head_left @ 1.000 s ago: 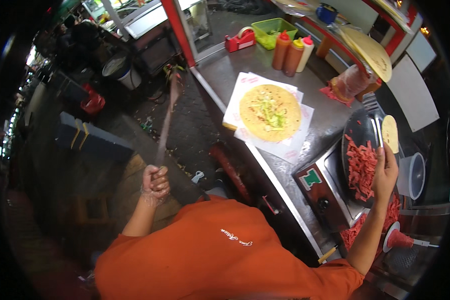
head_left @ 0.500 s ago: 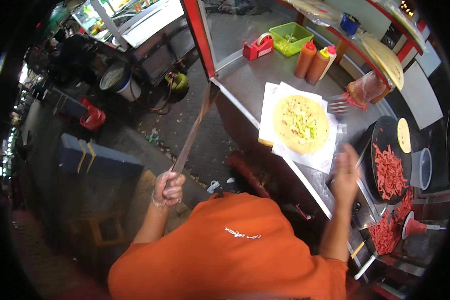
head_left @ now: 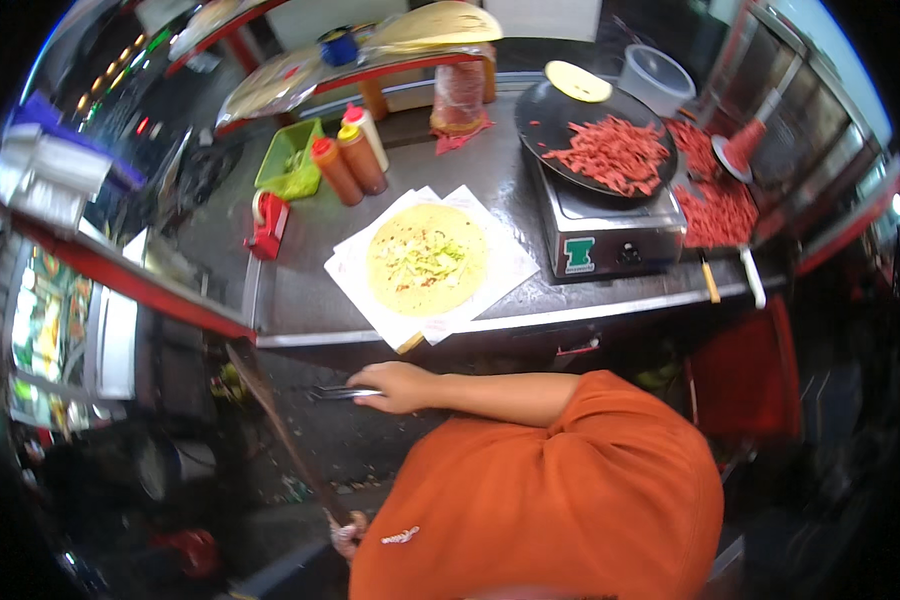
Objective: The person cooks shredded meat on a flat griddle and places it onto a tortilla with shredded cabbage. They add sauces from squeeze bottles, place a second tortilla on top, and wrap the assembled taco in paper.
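Observation:
My left hand (head_left: 348, 535), in a clear plastic glove, is low beside my body, closed around the handle of a long knife (head_left: 288, 430). The blade points up toward the counter's left corner. My right hand (head_left: 398, 387) reaches across in front of me, just off the counter's front edge, closed on a metal fork (head_left: 342, 393) that points left. On the counter lies a round flatbread (head_left: 390, 245) on white paper sheets (head_left: 505, 262). Shredded greens and bits of filling (head_left: 435, 265) cover its middle.
A round black griddle (head_left: 535, 120) with red meat strips stands on a gas stove (head_left: 620, 250) at right, beside piled meat (head_left: 720, 215). Sauce bottles (head_left: 338, 172), a green basket (head_left: 292, 185) and a red tape dispenser (head_left: 268, 225) stand at left. A shelf with flatbreads (head_left: 435, 28) runs above.
My view has turned right toward the counter. My right hand, with the fork, has moved from over the counter to in front of my body. The knife stays in my left hand.

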`<state>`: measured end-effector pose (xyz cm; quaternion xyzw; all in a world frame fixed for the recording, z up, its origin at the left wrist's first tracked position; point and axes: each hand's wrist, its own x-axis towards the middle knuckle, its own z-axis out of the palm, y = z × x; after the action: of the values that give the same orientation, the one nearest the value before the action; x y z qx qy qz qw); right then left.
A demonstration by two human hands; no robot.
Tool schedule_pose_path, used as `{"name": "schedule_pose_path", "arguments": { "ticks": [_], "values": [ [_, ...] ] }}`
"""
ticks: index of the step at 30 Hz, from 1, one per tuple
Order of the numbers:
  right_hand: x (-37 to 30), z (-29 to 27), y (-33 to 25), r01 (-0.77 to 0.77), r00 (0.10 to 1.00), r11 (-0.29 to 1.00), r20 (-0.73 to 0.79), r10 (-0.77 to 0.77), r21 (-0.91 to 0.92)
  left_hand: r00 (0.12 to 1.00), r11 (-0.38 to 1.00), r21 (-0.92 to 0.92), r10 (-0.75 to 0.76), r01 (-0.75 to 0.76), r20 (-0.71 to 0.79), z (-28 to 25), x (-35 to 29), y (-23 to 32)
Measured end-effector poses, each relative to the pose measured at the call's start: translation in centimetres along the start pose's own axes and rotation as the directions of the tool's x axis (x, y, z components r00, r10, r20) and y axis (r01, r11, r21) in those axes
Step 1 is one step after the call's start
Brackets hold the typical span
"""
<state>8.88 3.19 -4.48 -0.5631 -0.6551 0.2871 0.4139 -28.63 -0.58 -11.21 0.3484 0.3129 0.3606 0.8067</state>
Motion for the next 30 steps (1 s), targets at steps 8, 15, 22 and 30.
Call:
{"name": "schedule_pose_path", "arguments": {
  "ticks": [8,15,22,30],
  "values": [
    [-11.1,-22.0,-3.3,-0.369,0.72,0.922,-0.592,0.362,0.116,0.88,0.936,0.259,-0.322,0.239,0.35,19.1,11.0,8.3],
    [-25.0,-46.9,-6.1,-0.647,0.319,0.718,-0.764,0.56,0.256,0.721,0.779,0.611,-0.504,0.14,0.476,34.0,18.7,7.6],
    [-22.4,-49.1,-5.5,-0.931,0.22,0.351,-0.622,0.752,0.095,0.651,0.77,0.57,-0.594,0.288,0.473,44.5,18.3,0.5],
    [-19.3,-54.2,-1.2,-0.561,0.814,0.37,-0.574,0.085,-0.741,0.764,0.899,0.215,-0.438,0.382,0.473,47.9,16.9,-0.6]
  ]
}}
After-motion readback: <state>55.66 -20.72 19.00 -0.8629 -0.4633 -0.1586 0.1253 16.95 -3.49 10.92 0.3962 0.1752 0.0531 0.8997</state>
